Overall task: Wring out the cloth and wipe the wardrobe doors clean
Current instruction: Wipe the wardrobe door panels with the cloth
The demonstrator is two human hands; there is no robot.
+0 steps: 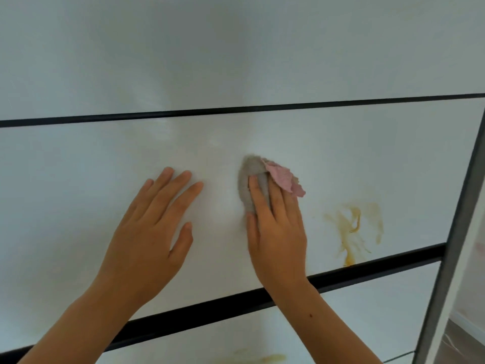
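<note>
A white wardrobe door fills the view, split by black horizontal bars. My right hand presses a bunched grey and pink cloth flat against the middle panel, fingers straight over it. My left hand rests flat on the same panel to the left, fingers spread, holding nothing. A yellow-brown smear marks the panel just right of my right hand. Another yellow stain shows on the panel below.
A black bar crosses above the hands and a thicker one runs below them. The door's grey metal edge frame stands at the right, with floor beyond it.
</note>
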